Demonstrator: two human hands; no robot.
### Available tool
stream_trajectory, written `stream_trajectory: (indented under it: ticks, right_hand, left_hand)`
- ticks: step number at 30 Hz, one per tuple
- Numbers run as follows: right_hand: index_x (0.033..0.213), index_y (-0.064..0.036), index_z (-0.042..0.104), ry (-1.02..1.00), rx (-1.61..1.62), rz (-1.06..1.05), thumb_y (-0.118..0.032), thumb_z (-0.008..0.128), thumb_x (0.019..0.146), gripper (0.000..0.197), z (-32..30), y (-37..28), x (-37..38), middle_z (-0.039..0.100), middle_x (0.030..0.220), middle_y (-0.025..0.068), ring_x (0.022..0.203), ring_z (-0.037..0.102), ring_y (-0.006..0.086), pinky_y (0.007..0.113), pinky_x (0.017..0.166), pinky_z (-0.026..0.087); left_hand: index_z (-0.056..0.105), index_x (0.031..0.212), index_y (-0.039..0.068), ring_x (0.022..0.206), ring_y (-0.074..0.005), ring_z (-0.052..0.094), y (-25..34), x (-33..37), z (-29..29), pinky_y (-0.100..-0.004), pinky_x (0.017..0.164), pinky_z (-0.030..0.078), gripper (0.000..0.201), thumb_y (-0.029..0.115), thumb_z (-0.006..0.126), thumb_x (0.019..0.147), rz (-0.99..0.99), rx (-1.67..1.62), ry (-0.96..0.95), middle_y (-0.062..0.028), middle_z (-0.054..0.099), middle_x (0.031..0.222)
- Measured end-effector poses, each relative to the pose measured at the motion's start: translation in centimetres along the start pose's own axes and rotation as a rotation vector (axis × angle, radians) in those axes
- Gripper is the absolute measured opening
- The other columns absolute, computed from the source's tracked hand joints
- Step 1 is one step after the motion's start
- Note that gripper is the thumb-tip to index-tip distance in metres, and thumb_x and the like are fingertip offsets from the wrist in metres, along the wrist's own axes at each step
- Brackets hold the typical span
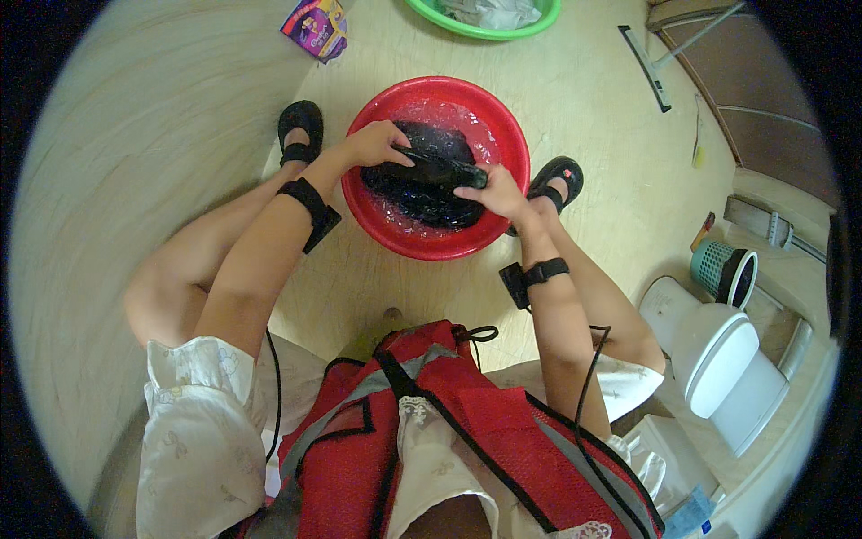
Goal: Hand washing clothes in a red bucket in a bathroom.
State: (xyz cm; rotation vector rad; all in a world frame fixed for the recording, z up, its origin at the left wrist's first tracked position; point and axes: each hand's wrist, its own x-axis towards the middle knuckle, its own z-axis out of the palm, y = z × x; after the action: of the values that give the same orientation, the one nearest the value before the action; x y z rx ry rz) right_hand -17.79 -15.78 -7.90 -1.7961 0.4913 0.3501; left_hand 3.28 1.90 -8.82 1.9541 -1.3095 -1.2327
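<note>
A red basin [370, 222] with sudsy water stands on the floor between my feet. In it lies a wet black piece of clothing [422, 198], bunched up; its kind cannot be made out. My left hand [382, 145] reaches over the basin's left side, thumb and fingers closed on the upper edge of the cloth. Over the right side, my right hand [494, 191] pinches the same cloth at its right end. Between the hands a fold is lifted and stretched, while the rest sits in the water.
A green basin [485, 31] with pale contents is beyond the red one. A purple packet [316, 29] lies at the far left by the wall. On the right are a floor squeegee [646, 67], a white toilet [718, 346] and a green wastebasket [709, 268].
</note>
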Motion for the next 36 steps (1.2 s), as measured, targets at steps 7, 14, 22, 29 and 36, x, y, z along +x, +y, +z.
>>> stream_trajectory:
  ticks: [7, 14, 22, 29, 36]
  right_hand:
    - [0.093, 0.0022, 0.059, 0.050, 0.014, -0.142, 0.002, 0.061, 0.068, 0.025, -5.9, -5.6, -2.6, 0.058, 0.072, 0.0036, 0.069, 0.055, 0.0150, 0.029, 0.066, 0.046]
    - [0.099, 0.0012, 0.055, 0.116, 0.160, -0.104, 0.008, 0.045, 0.064, 0.038, -8.6, -10.3, -5.0, 0.056, 0.081, 0.0046, 0.081, 0.053, 0.0146, 0.025, 0.071, 0.043]
    - [0.103, -0.0002, 0.059, 0.306, -0.059, -0.047, 0.009, 0.042, 0.064, 0.043, -4.7, -0.8, 0.6, 0.063, 0.092, 0.0168, 0.091, 0.058, 0.0287, 0.035, 0.081, 0.045]
    - [0.140, -0.0097, 0.026, 0.333, -0.630, 0.217, -0.015, 0.054, 0.078, 0.068, 4.8, 7.2, 3.1, 0.015, 0.147, 0.0165, 0.133, 0.018, 0.0410, 0.060, 0.103, 0.021]
    - [0.144, -0.0076, 0.005, 0.257, -0.642, 0.326, -0.025, 0.052, 0.080, 0.081, 9.8, 8.5, 5.1, 0.011, 0.145, 0.0253, 0.131, 0.012, 0.0489, 0.057, 0.105, 0.017]
  left_hand:
    - [0.065, 0.093, -0.001, 0.072, -0.0142, 0.056, 5.6, -1.6, -3.8, -0.0292, 0.070, 0.045, 0.026, 0.022, 0.063, 0.082, 0.110, -0.338, -0.009, -0.0061, 0.062, 0.076]
    - [0.062, 0.093, -0.001, 0.075, -0.0097, 0.054, 7.7, -2.5, -5.5, -0.0240, 0.070, 0.044, 0.025, 0.022, 0.057, 0.087, 0.091, -0.444, 0.178, -0.0029, 0.061, 0.081]
    - [0.060, 0.100, 0.004, 0.087, -0.0250, 0.059, 3.3, 1.0, -1.2, -0.0335, 0.078, 0.045, 0.018, 0.014, 0.057, 0.084, -0.004, 0.004, 0.326, -0.0125, 0.063, 0.093]
    - [0.040, 0.133, 0.014, 0.130, -0.0327, 0.029, -2.7, 3.5, 8.6, -0.0493, 0.104, 0.028, 0.055, 0.012, 0.057, 0.081, -0.037, 0.568, 0.160, -0.0128, 0.026, 0.144]
    - [0.035, 0.136, 0.009, 0.137, -0.0314, 0.012, -3.9, 6.0, 11.1, -0.0525, 0.109, 0.014, 0.063, 0.034, 0.057, 0.082, -0.235, 0.749, -0.068, -0.0124, 0.016, 0.148]
